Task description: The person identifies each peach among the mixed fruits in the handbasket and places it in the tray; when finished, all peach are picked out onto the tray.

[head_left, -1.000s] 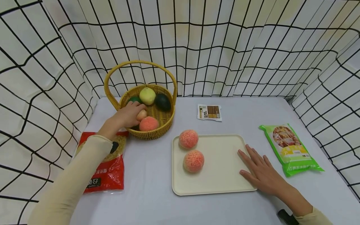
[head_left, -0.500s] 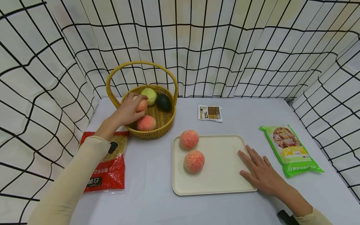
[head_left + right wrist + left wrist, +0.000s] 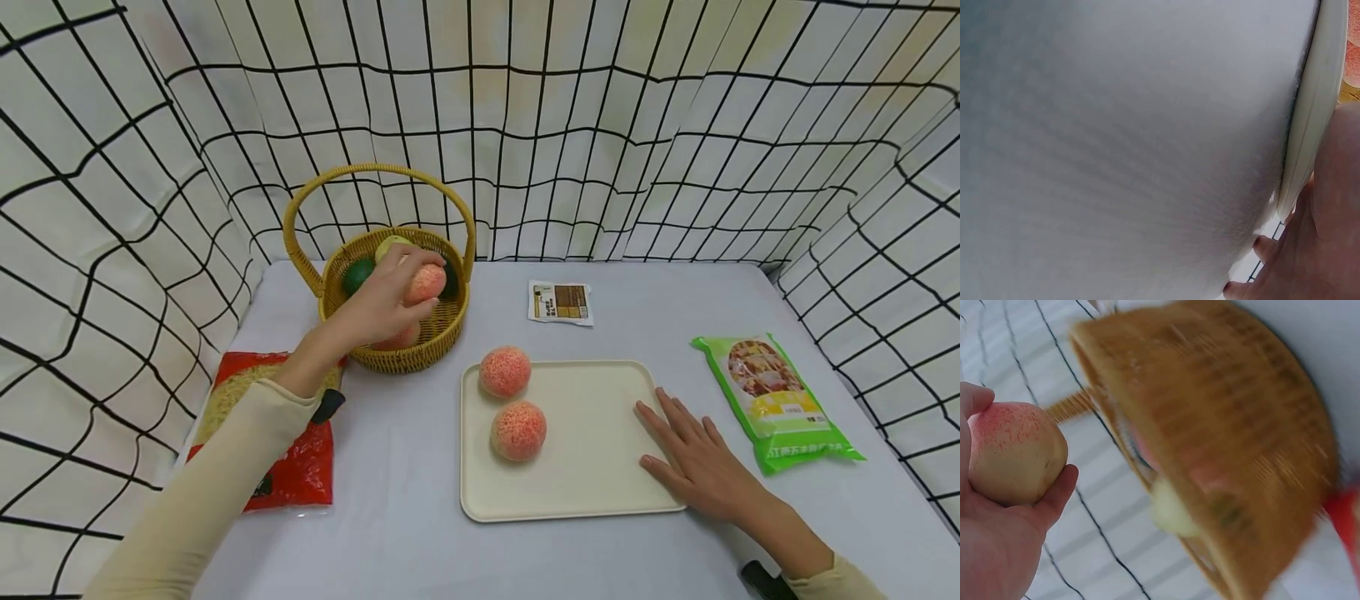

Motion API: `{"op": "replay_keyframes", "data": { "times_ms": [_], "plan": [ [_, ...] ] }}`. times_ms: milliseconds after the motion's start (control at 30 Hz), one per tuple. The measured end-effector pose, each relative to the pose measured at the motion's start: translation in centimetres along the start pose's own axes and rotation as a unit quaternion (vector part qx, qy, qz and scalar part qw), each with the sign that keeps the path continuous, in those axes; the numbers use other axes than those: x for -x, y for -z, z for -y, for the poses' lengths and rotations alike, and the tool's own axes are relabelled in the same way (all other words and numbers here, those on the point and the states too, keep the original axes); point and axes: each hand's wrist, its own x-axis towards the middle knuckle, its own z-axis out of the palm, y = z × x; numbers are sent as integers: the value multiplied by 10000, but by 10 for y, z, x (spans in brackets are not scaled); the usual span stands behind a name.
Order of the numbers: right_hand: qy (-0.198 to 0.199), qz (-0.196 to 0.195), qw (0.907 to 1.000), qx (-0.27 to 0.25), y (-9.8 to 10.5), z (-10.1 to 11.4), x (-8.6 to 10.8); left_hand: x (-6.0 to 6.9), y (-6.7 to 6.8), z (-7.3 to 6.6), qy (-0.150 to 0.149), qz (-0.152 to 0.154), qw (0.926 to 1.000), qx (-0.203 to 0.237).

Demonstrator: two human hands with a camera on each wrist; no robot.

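My left hand [image 3: 386, 296] grips a peach [image 3: 425, 283] above the wicker basket [image 3: 408, 360]; in the left wrist view the peach [image 3: 1016, 453] shows a pink and cream skin between thumb and fingers. Inside the basket lie a dark green fruit [image 3: 357, 275], a yellow-green fruit [image 3: 392, 244], a very dark fruit [image 3: 450, 282] and another peach [image 3: 400, 337], all partly hidden. Two more peaches, a rear peach [image 3: 505, 372] and a front peach [image 3: 518, 431], sit on the left part of the cream tray [image 3: 592, 467]. My right hand [image 3: 697, 467] rests with spread fingers at the tray's right edge.
A red bag [image 3: 303, 467] lies under my left forearm. Behind the tray is a small white-and-brown packet [image 3: 560, 302], and a green bag [image 3: 776, 400] lies at the right. The basket's tall handle [image 3: 378, 168] arches up; black netting surrounds the table.
My left hand has lifted a peach from the basket's left side and carried it rightward, uncovering the dark green fruit. The right hand and tray stay where they were.
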Motion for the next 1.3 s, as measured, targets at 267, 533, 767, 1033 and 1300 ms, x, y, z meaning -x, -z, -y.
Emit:
{"op": "replay_keyframes", "data": {
  "times_ms": [267, 533, 767, 1033, 1300],
  "plan": [
    [-5, -11, 10000, -24, 0, 1, 0, 5, -44, -63, -1246, 153, 9921, -81],
    [23, 16, 10000, -34, 2, 0, 1, 27, -101, -126, -2138, 937, 9723, 147],
    [54, 47, 9999, -83, 3, -1, 0, 29, -144, -159, -2138, 1710, 9617, -96],
    [74, -14, 9999, -73, 3, 1, 1, 28, -190, -177, -1925, 1751, 9618, -843],
    [92, -70, 9999, 27, 2, 1, 1, 33, -216, -176, -1938, 1316, 9595, -1566]
  ]
}}
